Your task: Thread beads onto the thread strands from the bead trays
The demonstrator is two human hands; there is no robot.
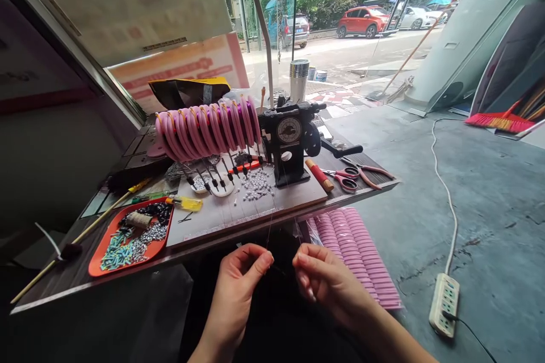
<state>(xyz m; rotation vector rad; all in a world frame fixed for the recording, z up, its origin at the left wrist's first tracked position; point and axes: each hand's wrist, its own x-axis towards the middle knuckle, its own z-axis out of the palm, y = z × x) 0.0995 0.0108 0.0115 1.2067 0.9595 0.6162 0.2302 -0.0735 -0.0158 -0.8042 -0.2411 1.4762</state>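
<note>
Left hand: thumb and forefinger pinch a thin thread.
Right hand: fingertips pressed together (on what, I cannot tell).
Thread: rises from the left fingertips toward the black cranked machine, beyond both hands.

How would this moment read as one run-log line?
left hand: pinching thin thread | right hand: pinched shut, contents too fine to tell | black crank machine: on board | orange tray: holding beads

Small workshop, hand-cranked machine, beads, pliers
</note>
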